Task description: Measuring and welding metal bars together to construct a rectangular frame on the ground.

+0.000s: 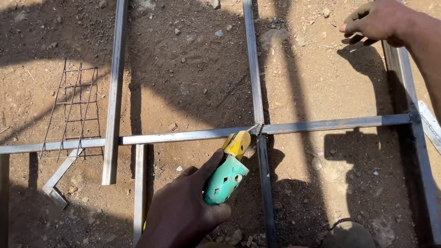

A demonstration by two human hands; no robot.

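Observation:
My left hand [183, 211] grips a teal and yellow welding electrode holder [227, 172] at the bottom centre. Its short rod tip [252, 128] points up and right at the joint [258, 129] where the horizontal steel tube [183, 136] meets the upright tubes [252, 59]. My right hand [376, 20] reaches in at the top right. Its fingers are loosely curled and hold nothing. It is just above the far end of the right-hand steel tube [410, 92]; whether it touches the tube is unclear.
The frame lies on dry, stony dirt. A loose steel tube [115, 92] crosses the horizontal one on the left, beside a small piece of wire mesh [73, 105] and a metal angle piece [57, 181]. A rounded grey object [349, 235] sits at the bottom edge.

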